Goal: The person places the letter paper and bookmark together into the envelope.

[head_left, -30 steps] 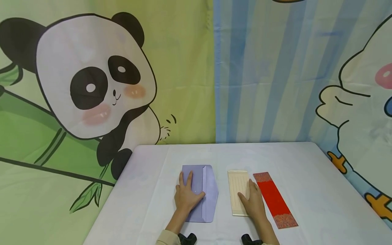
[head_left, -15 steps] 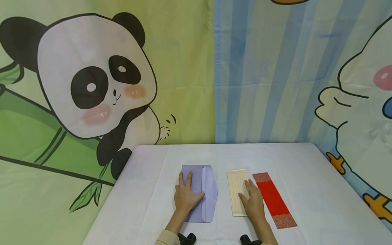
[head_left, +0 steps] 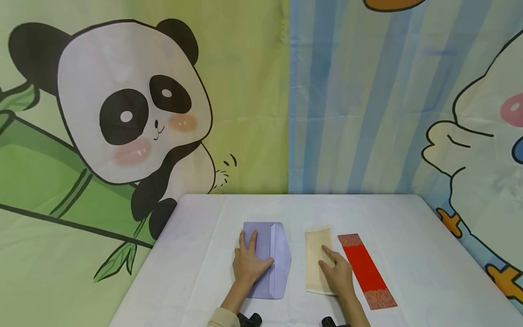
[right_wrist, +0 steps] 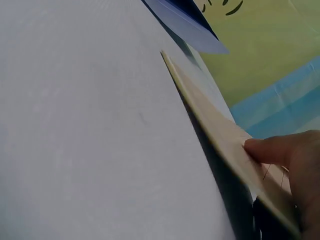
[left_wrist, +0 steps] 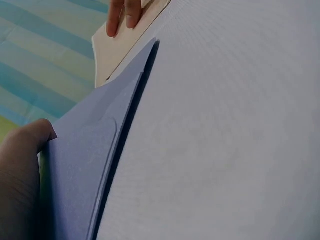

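My left hand [head_left: 248, 265] rests with spread fingers on a lavender envelope [head_left: 281, 254], whose flap lies unfolded to the right. In the left wrist view its thumb lies at the edge of the envelope [left_wrist: 90, 135]. Cream ruled letter paper [head_left: 316, 240] is bowed under my right hand [head_left: 340, 274], which holds it by its right side. Thumb and index finger show on top; the other fingers are mostly hidden. A dark shadow runs beneath the raised long edge of the paper [right_wrist: 215, 125] in the right wrist view.
A red strip [head_left: 365, 270] with patterned ends lies slanted to the right of the paper. White cloth covers the table [head_left: 204, 272]. Behind it hang a panda-print curtain [head_left: 245, 91] and a blue striped one [head_left: 367, 113]. Black wrist mounts [head_left: 250, 319] show at the bottom.
The right hand's fingers have drawn in over the letter paper, which now bows and shifts slightly. The left hand and envelope stay put. The head view has tilted a little upward.
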Demonstrator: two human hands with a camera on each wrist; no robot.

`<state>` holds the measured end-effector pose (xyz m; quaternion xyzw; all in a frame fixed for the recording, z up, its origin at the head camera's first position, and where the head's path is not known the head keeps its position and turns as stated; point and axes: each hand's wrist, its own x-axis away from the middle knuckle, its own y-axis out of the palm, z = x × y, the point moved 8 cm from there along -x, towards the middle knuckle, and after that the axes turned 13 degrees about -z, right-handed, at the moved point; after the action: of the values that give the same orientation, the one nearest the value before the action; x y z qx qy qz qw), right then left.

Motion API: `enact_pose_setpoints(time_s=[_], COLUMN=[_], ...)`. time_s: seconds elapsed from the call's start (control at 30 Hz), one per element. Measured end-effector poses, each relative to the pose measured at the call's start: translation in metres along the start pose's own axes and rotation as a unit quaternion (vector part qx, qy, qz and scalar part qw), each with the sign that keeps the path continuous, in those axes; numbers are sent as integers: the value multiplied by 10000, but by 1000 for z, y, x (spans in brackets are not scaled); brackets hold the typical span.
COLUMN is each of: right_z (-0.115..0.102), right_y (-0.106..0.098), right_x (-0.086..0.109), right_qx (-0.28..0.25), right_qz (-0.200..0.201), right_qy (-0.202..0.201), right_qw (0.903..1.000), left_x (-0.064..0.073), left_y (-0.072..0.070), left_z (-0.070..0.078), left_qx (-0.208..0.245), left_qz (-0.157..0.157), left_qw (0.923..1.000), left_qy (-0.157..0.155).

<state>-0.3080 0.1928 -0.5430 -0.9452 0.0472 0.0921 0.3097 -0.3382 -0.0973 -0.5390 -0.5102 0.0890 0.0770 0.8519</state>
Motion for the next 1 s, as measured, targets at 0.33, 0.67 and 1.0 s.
enact_pose_setpoints(time_s=[0.33,0.67,1.0], right_z=[-12,-42,-59], right_y=[19,50,63], right_x=[-6,-8,-3], right_qx=[-2215,-2946,-3064], right_qz=[-784,-1779,-2610], right_qy=[-121,-1009,-690], right_qw=[9719,9335,9128], left_x=[2,1,1], left_y=[0,-1,-2], left_z=[2,3,3], left_qx=[-98,-59,-88], left_qz=[-29,-44,-73], left_qw=[9999,10000,9999], left_qy=[16,-36,-37])
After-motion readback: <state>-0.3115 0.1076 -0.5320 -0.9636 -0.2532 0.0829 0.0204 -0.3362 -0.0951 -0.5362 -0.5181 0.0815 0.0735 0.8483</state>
